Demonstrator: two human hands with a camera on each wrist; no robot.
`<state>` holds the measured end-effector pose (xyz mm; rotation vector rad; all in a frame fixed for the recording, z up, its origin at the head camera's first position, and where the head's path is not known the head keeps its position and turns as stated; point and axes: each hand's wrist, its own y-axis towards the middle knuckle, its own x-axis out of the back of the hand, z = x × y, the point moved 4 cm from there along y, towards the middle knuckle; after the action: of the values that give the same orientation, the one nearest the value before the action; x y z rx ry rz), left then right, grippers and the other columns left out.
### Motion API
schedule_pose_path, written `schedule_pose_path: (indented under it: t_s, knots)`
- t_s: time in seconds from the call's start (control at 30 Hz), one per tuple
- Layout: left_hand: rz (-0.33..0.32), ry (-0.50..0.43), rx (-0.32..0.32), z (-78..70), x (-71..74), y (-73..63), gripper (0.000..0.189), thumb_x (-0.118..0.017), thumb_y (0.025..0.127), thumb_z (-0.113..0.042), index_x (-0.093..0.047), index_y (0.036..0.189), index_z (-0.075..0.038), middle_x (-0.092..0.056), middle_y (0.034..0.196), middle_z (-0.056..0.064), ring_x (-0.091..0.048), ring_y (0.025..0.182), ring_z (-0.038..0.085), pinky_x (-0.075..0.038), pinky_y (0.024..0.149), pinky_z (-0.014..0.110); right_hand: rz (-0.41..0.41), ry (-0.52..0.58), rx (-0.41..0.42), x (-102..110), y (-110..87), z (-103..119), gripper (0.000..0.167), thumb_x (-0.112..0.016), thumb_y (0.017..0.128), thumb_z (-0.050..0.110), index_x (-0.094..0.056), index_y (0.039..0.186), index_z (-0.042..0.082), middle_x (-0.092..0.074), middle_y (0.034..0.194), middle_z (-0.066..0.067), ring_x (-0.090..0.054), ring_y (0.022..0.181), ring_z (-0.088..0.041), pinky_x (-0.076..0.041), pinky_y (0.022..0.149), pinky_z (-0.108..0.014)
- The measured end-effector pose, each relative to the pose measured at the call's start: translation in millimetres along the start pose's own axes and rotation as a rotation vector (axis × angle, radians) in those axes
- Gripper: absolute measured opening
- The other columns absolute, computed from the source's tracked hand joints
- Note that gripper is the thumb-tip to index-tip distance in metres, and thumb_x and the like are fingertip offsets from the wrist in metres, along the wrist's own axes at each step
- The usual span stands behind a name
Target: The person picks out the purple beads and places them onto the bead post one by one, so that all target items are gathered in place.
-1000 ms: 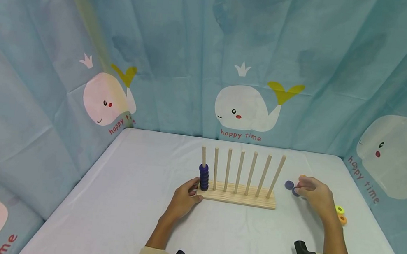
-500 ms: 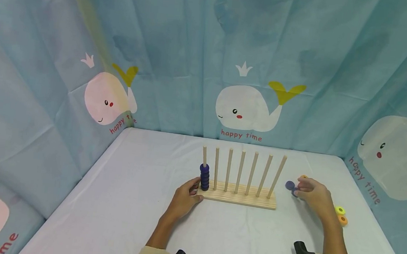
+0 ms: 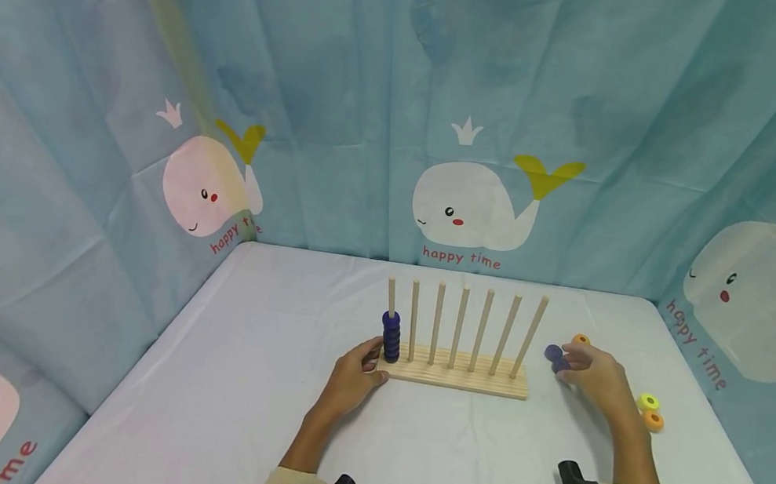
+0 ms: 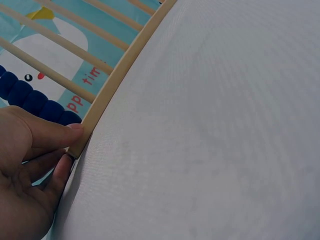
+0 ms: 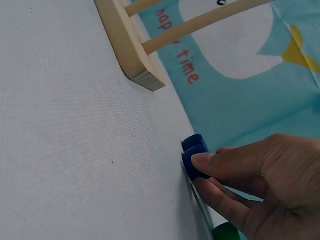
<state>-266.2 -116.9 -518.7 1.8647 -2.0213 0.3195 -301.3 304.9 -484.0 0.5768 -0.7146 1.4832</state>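
Observation:
In the head view, my left hand (image 3: 348, 380) grips the left end of a wooden base (image 3: 451, 380) with several upright pegs. The left wrist view shows the thumb on the front edge of the base and fingers at its end. On the leftmost peg sits a stack of dark blue beads (image 3: 390, 338); the other pegs are bare. My right hand (image 3: 597, 380), right of the base, pinches a blue bead (image 5: 190, 169) between thumb and fingers, close over the cloth. Another blue bead (image 5: 192, 141) lies right beside it.
An orange bead (image 3: 581, 339) lies behind the right hand. Near the right forearm are a yellow bead (image 3: 648, 401) and an orange one (image 3: 653, 421). A green bead (image 5: 226, 231) shows under the right hand. A whale-print curtain (image 3: 337, 189) surrounds the white-covered table (image 3: 266, 316).
My right hand has shifted slightly toward the front left, its fingers closing on the nearer blue bead, and the orange bead behind shows more fully. The left hand keeps its hold on the base.

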Motion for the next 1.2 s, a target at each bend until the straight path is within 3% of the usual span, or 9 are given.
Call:
schedule_pose_path:
  t_s: [0.43, 0.77, 0.9, 1.07, 1.2]
  knots:
    - [-0.004, 0.008, 0.004, 0.4, -0.3, -0.1, 0.063, -0.07, 0.087, -0.005, -0.045, 0.145, -0.011, -0.054, 0.139, 0.006, -0.054, 0.122, 0.018, -0.047, 0.099, 0.026, -0.02, -0.022, 0.03, 4, -1.4, -4, 0.053, -0.073, 0.087, 0.024, -0.056, 0.133, 0.003, -0.059, 0.125, -0.025, -0.054, 0.116, -0.044, -0.049, 0.09, -0.057]
    - [-0.004, 0.008, 0.008, -0.7, 0.5, 0.0, 0.063, -0.07, 0.087, -0.006, -0.045, 0.145, -0.01, -0.054, 0.138, 0.006, -0.054, 0.121, 0.018, -0.048, 0.099, 0.027, -0.059, 0.023, 0.037, 11, -5.4, 0, 0.053, -0.07, 0.09, 0.029, -0.057, 0.133, 0.001, -0.058, 0.125, -0.025, -0.066, 0.092, -0.029, -0.057, 0.071, -0.035]
    - [0.0, 0.006, 0.004, -1.2, 0.7, 0.7, 0.063, -0.07, 0.087, -0.005, -0.045, 0.145, -0.009, -0.054, 0.138, 0.007, -0.054, 0.122, 0.018, -0.047, 0.099, 0.026, -0.071, 0.044, 0.033, 13, -5.5, 2, 0.052, -0.069, 0.091, 0.029, -0.057, 0.133, 0.002, -0.06, 0.123, -0.025, -0.067, 0.092, -0.029, -0.056, 0.076, -0.043]
    - [0.004, 0.004, 0.005, -0.7, 0.6, 1.0, 0.064, -0.07, 0.087, -0.005, -0.044, 0.145, -0.009, -0.053, 0.139, 0.007, -0.054, 0.123, 0.018, -0.047, 0.099, 0.025, -0.095, 0.041, 0.077, 17, -7.9, 7, 0.049, -0.068, 0.092, 0.029, -0.057, 0.133, 0.005, -0.058, 0.126, -0.025, -0.058, 0.11, -0.041, -0.05, 0.085, -0.057]
    - [0.004, 0.004, 0.004, -0.6, 0.2, 0.6, 0.064, -0.07, 0.087, -0.005, -0.044, 0.145, -0.009, -0.054, 0.139, 0.007, -0.054, 0.122, 0.018, -0.047, 0.099, 0.025, -0.117, 0.031, 0.12, 19, -10.0, 12, 0.048, -0.067, 0.093, 0.03, -0.057, 0.133, 0.006, -0.06, 0.124, -0.023, -0.053, 0.115, -0.044, -0.046, 0.087, -0.062]
